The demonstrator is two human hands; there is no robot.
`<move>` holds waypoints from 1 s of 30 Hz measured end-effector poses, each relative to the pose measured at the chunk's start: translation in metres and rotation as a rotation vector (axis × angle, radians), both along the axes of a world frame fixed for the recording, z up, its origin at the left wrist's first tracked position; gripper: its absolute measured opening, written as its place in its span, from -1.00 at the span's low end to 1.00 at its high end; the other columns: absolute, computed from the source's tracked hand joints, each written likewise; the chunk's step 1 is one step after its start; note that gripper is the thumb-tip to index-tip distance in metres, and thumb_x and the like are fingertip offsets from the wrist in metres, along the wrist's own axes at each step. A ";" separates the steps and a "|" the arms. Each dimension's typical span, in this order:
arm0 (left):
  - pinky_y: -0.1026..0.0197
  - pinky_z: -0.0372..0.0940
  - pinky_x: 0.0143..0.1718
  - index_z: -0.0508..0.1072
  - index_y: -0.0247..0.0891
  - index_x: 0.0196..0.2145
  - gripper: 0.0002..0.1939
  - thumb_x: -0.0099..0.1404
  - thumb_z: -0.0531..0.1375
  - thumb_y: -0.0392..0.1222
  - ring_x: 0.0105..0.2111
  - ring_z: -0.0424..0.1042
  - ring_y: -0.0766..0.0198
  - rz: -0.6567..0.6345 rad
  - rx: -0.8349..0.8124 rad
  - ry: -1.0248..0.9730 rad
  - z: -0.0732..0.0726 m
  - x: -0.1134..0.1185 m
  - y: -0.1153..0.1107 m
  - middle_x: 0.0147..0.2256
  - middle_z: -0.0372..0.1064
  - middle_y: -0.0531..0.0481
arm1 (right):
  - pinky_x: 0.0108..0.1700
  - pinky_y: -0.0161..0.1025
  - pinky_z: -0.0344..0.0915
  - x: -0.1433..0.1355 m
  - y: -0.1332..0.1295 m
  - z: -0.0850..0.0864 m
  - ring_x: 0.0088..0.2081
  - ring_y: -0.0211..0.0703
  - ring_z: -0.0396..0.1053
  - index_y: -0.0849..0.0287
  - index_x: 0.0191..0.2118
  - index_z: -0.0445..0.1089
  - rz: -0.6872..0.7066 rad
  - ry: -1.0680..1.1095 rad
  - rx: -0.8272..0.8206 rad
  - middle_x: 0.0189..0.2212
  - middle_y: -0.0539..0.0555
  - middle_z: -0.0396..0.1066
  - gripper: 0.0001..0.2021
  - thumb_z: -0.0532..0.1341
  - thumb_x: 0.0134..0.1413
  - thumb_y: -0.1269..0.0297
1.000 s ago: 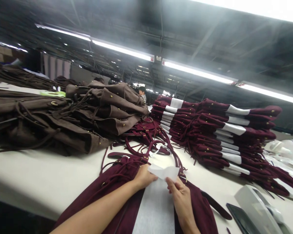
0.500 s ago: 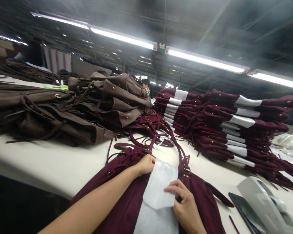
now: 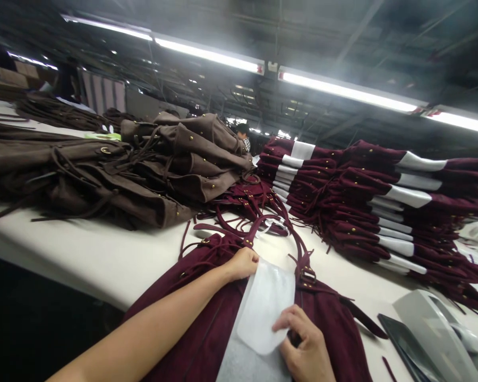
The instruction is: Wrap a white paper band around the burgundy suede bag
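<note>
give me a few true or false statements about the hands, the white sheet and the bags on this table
1. Both hands touch the white sheet. True: the left hand is at its upper left corner, the right hand at its lower right edge.
2. The white sheet lies on a brown bag. False: it lies on the maroon bag in front of the person.
3. The brown bags are piled to the left of the maroon stack. True.
4. The maroon stack has no white layers. False: white sheets show between its bags.
5. The right hand holds scissors. False: only the sheet is at its fingers.
</note>
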State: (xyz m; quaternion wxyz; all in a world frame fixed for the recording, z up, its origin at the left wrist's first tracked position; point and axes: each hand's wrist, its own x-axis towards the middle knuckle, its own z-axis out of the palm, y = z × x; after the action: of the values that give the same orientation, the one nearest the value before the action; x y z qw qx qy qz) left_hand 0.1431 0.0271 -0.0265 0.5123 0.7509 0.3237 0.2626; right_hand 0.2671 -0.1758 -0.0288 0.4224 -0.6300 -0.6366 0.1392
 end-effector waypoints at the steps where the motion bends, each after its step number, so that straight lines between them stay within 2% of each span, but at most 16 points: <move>1: 0.36 0.01 -0.65 0.41 -0.36 -0.65 -0.79 0.07 0.22 -0.22 -0.69 0.15 0.42 0.012 0.001 0.015 0.001 0.000 0.000 -0.72 0.15 0.14 | -0.26 -0.32 0.22 -0.001 0.000 0.001 -0.31 -0.19 0.35 0.11 -0.45 0.41 -0.008 -0.003 -0.009 -0.38 0.01 0.37 -0.84 0.10 -0.11 0.46; 4: 0.37 0.06 -0.62 0.40 -0.35 -0.60 -0.83 0.12 0.25 -0.33 -0.68 0.16 0.44 0.088 0.020 0.062 0.000 0.002 0.001 -0.71 0.14 0.18 | -0.18 -0.29 0.25 -0.001 -0.002 0.004 -0.25 -0.17 0.36 0.09 -0.20 0.48 -0.030 -0.031 -0.022 -0.33 0.01 0.38 -0.71 0.14 -0.09 0.42; 6: 0.36 0.12 -0.58 0.41 -0.35 -0.54 -0.84 0.17 0.26 -0.34 -0.65 0.19 0.43 0.135 0.039 0.086 -0.003 0.005 0.003 -0.67 0.17 0.19 | -0.14 -0.27 0.26 0.000 -0.002 0.004 -0.24 -0.16 0.37 0.09 -0.02 0.46 -0.027 -0.053 -0.024 -0.29 0.02 0.39 -0.63 0.19 0.00 0.34; 7: 0.35 0.15 -0.55 0.42 -0.35 -0.52 -0.86 0.18 0.26 -0.33 -0.63 0.21 0.42 0.152 0.050 0.095 -0.005 0.006 0.004 -0.65 0.19 0.19 | -0.14 -0.27 0.26 0.001 -0.001 0.003 -0.24 -0.16 0.37 0.09 0.01 0.46 -0.017 -0.051 -0.029 -0.28 0.03 0.40 -0.64 0.20 0.06 0.28; 9: 0.34 0.17 -0.52 0.44 -0.36 -0.51 -0.88 0.17 0.26 -0.36 -0.59 0.24 0.41 0.178 0.081 0.101 -0.008 0.008 0.005 -0.62 0.23 0.17 | -0.17 -0.27 0.27 0.001 -0.002 0.002 -0.25 -0.16 0.38 0.09 -0.06 0.51 0.000 -0.024 -0.045 -0.28 0.04 0.40 -0.71 0.19 0.16 0.15; 12: 0.33 0.17 -0.47 0.46 -0.36 -0.54 -0.90 0.11 0.24 -0.40 -0.52 0.29 0.37 0.217 0.152 0.094 -0.008 0.009 0.004 -0.62 0.26 0.14 | -0.23 -0.28 0.26 0.000 -0.004 0.004 -0.27 -0.16 0.38 0.08 -0.18 0.55 -0.001 0.029 -0.059 -0.31 0.05 0.41 -0.72 0.17 0.21 0.06; 15: 0.30 0.21 -0.41 0.47 -0.36 -0.55 -0.89 0.12 0.23 -0.40 -0.47 0.34 0.32 0.245 0.224 0.090 -0.007 0.011 0.006 -0.60 0.29 0.12 | -0.23 -0.29 0.25 0.001 -0.004 0.009 -0.23 -0.13 0.37 0.07 -0.19 0.55 -0.051 0.103 -0.014 -0.29 0.05 0.40 -0.70 0.19 0.18 0.01; 18: 0.24 0.30 -0.31 0.44 -0.36 -0.51 -0.86 0.19 0.27 -0.33 -0.42 0.37 0.31 0.243 0.269 0.112 -0.006 0.017 0.014 -0.53 0.34 0.10 | -0.22 -0.30 0.23 0.008 0.004 0.012 -0.22 -0.11 0.34 0.12 -0.26 0.51 -0.159 0.196 0.010 -0.26 0.06 0.39 -0.66 0.23 0.11 -0.06; 23: 0.18 0.38 -0.29 0.44 -0.38 -0.41 -0.77 0.31 0.25 -0.14 -0.37 0.43 0.27 0.219 0.260 0.207 -0.004 0.037 0.037 -0.41 0.40 0.05 | -0.39 -0.31 0.09 0.029 0.044 0.014 -0.43 -0.23 0.16 0.17 -0.39 0.37 -0.196 0.220 -0.026 -0.50 -0.04 0.23 -0.58 0.23 0.03 -0.15; 30: 0.13 0.41 -0.24 0.46 -0.37 -0.27 -0.77 0.34 0.23 -0.10 -0.29 0.45 0.23 0.184 0.233 0.312 0.005 0.065 0.069 -0.29 0.43 -0.01 | -0.42 -0.28 0.08 0.063 0.099 0.013 -0.47 -0.24 0.13 0.19 -0.44 0.35 -0.154 0.183 -0.134 -0.55 -0.05 0.21 -0.53 0.23 -0.10 -0.21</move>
State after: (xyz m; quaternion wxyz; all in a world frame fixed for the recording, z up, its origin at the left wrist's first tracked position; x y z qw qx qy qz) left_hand 0.2081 0.0965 -0.0211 0.3394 0.8039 0.4337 0.2247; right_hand 0.3306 -0.0767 -0.0154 0.4450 -0.6884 -0.5345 0.2057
